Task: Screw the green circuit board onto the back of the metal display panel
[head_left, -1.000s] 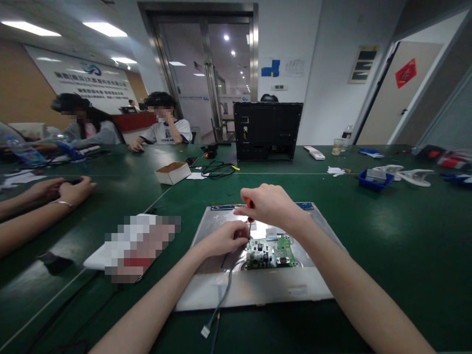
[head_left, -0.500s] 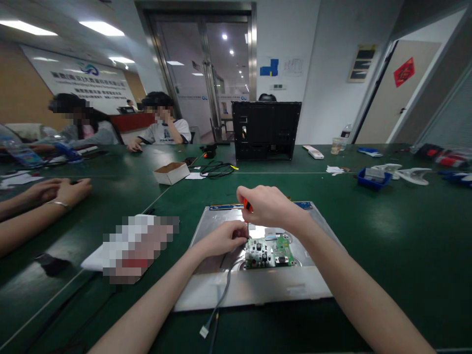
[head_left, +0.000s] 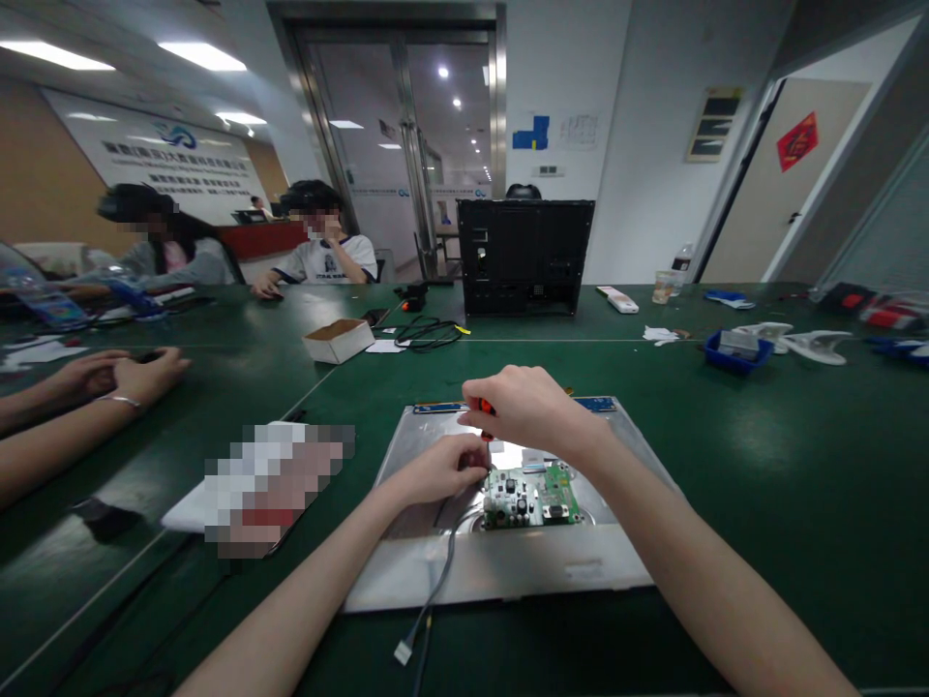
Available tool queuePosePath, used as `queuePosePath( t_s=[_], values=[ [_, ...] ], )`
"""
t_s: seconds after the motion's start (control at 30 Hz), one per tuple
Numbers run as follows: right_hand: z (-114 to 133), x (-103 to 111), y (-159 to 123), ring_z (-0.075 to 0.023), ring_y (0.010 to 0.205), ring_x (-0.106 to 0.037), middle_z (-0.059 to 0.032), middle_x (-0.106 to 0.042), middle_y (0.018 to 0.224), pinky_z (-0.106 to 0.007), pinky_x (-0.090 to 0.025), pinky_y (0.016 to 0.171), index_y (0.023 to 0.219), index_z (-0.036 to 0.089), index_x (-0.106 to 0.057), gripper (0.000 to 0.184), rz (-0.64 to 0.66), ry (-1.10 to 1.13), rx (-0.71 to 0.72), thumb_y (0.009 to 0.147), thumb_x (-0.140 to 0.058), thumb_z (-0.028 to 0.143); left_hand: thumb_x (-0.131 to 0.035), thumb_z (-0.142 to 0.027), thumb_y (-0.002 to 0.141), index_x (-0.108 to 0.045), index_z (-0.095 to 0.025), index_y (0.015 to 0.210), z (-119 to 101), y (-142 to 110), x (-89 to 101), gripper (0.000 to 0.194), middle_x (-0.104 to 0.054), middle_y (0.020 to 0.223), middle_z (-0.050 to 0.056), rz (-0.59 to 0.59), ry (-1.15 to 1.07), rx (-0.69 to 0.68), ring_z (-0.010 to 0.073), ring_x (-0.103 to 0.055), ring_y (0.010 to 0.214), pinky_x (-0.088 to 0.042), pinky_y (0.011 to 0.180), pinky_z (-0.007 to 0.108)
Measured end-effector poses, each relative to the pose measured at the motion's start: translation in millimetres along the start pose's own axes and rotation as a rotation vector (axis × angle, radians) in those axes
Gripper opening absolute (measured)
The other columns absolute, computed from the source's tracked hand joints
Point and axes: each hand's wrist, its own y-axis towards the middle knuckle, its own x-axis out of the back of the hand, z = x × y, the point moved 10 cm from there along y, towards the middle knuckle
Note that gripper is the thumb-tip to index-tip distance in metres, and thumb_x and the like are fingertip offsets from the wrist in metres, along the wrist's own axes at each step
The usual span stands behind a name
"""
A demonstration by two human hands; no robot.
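My right hand (head_left: 526,407) is closed around the orange-and-black handle of a screwdriver (head_left: 486,409), which stands upright with its shaft pointing down. Its tip meets the upper left corner of a green circuit board (head_left: 533,496), though my fingers partly hide that spot. There my left hand (head_left: 444,469) has thumb and fingers pinched together by the shaft; what lies between them is hidden. The board rests on the silver metal back of a flat display panel (head_left: 508,576). A grey cable (head_left: 448,560) runs from the board's left side over the panel's front edge, ending in a white connector (head_left: 403,651).
A black monitor housing (head_left: 526,257) stands behind the panel. An open cardboard box (head_left: 338,343) and coiled black cable (head_left: 428,334) lie at back left. A blue tray (head_left: 737,352) sits at right. Another person's hands (head_left: 145,376) rest at left; two people sit beyond.
My right hand has shifted slightly left and its fingers have loosened and turned about the screwdriver handle. My left hand, the board and the panel stay put.
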Motion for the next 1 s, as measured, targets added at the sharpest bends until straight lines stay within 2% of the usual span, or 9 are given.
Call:
queuePosePath(
  t_s=[0.17, 0.33, 0.43, 0.5, 0.57, 0.67, 0.73, 0.83, 1.0],
  values=[
    [-1, -1, 1, -0.0156, 0.067, -0.059, -0.0025, -0.071, 0.081, -0.027, -0.019, 0.053, 0.093, 0.023, -0.064, 0.012, -0.007, 0.017, -0.005, 0.088, -0.053, 0.024, -0.057, -0.022, 0.077, -0.062, -0.018, 0.081, 3, 0, -0.7, 0.008, -0.061, 0.072, 0.000, 0.000, 0.002, 0.010, 0.0180, -0.057, 0.070, -0.043, 0.066, 0.027],
    [-2, -3, -1, -0.0166, 0.073, -0.058, -0.0035, -0.070, 0.091, -0.025, -0.023, 0.054, 0.108, 0.022, -0.057, 0.028, 0.053, 0.115, 0.000, 0.079, -0.059, 0.020, -0.057, -0.022, 0.077, -0.061, -0.018, 0.080, 3, -1, 0.0, 0.007, -0.059, 0.070, -0.001, -0.011, 0.018, 0.005, 0.0173, -0.056, 0.069, -0.043, 0.066, 0.027],
    [-2, -6, -3, -0.0163, 0.073, -0.058, -0.0022, -0.070, 0.091, -0.024, -0.025, 0.055, 0.108, 0.023, -0.056, 0.034, 0.096, 0.170, 0.001, 0.075, -0.062, 0.020, -0.056, -0.022, 0.077, -0.061, -0.018, 0.081, 2, 0, 0.0, 0.007, -0.060, 0.072, -0.001, -0.013, 0.001, -0.001, 0.0169, -0.056, 0.068, -0.043, 0.065, 0.027],
    [-3, -5, -3, -0.0168, 0.073, -0.058, -0.0017, -0.070, 0.088, -0.025, -0.024, 0.055, 0.104, 0.025, -0.058, 0.026, 0.077, 0.142, -0.010, 0.078, -0.063, 0.024, -0.056, -0.022, 0.077, -0.060, -0.018, 0.080, 1, 0, 0.2, 0.006, -0.059, 0.072, -0.001, -0.014, -0.002, 0.000, 0.0167, -0.055, 0.068, -0.043, 0.065, 0.026],
    [-6, -2, -2, -0.0180, 0.073, -0.060, -0.0023, -0.070, 0.086, -0.026, -0.023, 0.055, 0.100, 0.025, -0.061, 0.019, 0.039, 0.083, -0.040, 0.084, -0.062, 0.035, -0.057, -0.022, 0.077, -0.059, -0.018, 0.078, 1, 0, 0.4, 0.005, -0.058, 0.071, -0.001, -0.013, -0.003, -0.002, 0.0164, -0.054, 0.067, -0.042, 0.064, 0.026],
    [-11, 2, -1, -0.0195, 0.071, -0.062, -0.0043, -0.071, 0.082, -0.027, -0.022, 0.054, 0.094, 0.025, -0.063, 0.031, -0.004, -0.003, -0.098, 0.089, -0.058, 0.055, -0.057, -0.022, 0.077, -0.058, -0.018, 0.078, -2, 0, -0.1, 0.005, -0.056, 0.070, -0.002, -0.002, -0.018, -0.021, 0.0158, -0.053, 0.065, -0.041, 0.062, 0.026],
    [-12, 2, -1, -0.0197, 0.072, -0.063, -0.0050, -0.071, 0.080, -0.027, -0.023, 0.054, 0.089, 0.024, -0.065, 0.036, -0.003, -0.029, -0.118, 0.091, -0.054, 0.058, -0.057, -0.022, 0.077, -0.059, -0.018, 0.078, -2, 0, -1.1, 0.005, -0.056, 0.069, -0.002, 0.010, -0.025, -0.027, 0.0159, -0.053, 0.064, -0.041, 0.062, 0.026],
    [-9, 1, 1, -0.0189, 0.072, -0.063, -0.0043, -0.071, 0.080, -0.026, -0.024, 0.055, 0.087, 0.024, -0.066, 0.030, 0.020, -0.026, -0.106, 0.094, -0.053, 0.050, -0.058, -0.022, 0.077, -0.060, -0.018, 0.079, 1, 0, -1.2, 0.006, -0.058, 0.070, -0.001, 0.010, -0.010, -0.008, 0.0168, -0.054, 0.066, -0.041, 0.063, 0.027],
    [-3, -2, 1, -0.0176, 0.069, -0.062, -0.0046, -0.072, 0.082, -0.027, -0.022, 0.053, 0.098, 0.024, -0.065, 0.015, 0.025, -0.043, -0.071, 0.091, -0.053, 0.032, -0.057, -0.020, 0.077, -0.061, -0.018, 0.080, 3, -1, -0.1, 0.005, -0.059, 0.070, -0.001, -0.004, 0.017, 0.004, 0.0174, -0.055, 0.069, -0.042, 0.065, 0.027]
  ],
)
